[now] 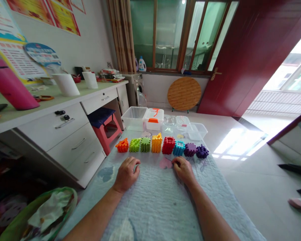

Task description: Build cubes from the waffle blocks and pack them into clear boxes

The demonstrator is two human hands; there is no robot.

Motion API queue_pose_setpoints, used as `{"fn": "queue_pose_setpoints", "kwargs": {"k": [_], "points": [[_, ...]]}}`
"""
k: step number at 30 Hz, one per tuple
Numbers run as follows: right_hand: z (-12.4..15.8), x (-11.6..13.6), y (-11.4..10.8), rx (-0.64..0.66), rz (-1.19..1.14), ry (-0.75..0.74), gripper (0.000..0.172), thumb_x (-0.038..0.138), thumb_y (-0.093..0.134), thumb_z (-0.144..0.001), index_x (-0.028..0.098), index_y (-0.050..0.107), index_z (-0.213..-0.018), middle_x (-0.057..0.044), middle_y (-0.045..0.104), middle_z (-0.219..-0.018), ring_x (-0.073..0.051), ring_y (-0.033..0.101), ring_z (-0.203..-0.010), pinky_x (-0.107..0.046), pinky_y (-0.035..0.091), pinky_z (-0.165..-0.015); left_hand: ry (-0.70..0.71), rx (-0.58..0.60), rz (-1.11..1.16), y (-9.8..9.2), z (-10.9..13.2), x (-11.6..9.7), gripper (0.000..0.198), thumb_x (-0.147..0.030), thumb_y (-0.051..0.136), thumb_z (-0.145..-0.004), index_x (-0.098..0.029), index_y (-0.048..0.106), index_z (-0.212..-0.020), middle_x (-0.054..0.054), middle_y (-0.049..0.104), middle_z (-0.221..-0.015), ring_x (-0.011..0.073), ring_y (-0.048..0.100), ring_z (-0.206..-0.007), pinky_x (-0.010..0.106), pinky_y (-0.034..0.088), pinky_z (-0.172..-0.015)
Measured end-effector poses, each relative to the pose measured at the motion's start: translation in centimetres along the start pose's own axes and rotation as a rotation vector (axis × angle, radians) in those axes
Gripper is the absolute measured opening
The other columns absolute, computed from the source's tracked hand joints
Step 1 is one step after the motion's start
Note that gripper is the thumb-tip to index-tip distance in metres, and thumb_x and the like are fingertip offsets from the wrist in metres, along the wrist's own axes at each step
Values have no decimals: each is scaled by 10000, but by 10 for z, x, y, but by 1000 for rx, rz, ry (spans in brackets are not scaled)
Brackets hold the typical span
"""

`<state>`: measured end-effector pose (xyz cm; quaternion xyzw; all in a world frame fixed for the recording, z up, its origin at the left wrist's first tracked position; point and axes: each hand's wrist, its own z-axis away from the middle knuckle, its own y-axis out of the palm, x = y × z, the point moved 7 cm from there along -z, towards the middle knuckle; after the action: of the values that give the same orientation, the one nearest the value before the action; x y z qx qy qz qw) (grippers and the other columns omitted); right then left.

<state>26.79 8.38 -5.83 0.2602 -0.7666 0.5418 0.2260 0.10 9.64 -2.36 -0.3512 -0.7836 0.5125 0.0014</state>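
My left hand [127, 172] rests on the quilted cloth [155, 204], loosely curled, with nothing visible in it. My right hand [184, 170] lies closed on the same cloth, beside a pink printed patch; no object shows in its fingers. Beyond both hands runs a row of coloured notched block pieces. From left to right stand an orange block [122, 145], a lime block [134, 145], a green block [145, 145], a taller yellow block [157, 143], a red block [168, 145], a blue block [179, 148], a purple block [190, 149] and a dark purple block [202, 151].
Behind the blocks stand a clear open bin [134, 118], a lidded box with an orange latch [154, 119] and smaller clear containers [170, 123]. A desk [52, 117] and a red stool [107, 129] flank the left. A lined basket [74, 201] sits lower left.
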Motion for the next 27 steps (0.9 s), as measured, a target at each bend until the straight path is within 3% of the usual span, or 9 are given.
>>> {"fn": "queue_pose_setpoints", "kwargs": {"k": [27], "points": [[2,5,-1,-34,-15,13,220,99,482,-742,200,678,-738,-28,618,-756,-157,590,-746,-232,423,-708,109,58,-14,12,-5,1,131,-120,468,-779,-211,561,-796,31,605,-788,202,574,-780,328,466,-735]]}}
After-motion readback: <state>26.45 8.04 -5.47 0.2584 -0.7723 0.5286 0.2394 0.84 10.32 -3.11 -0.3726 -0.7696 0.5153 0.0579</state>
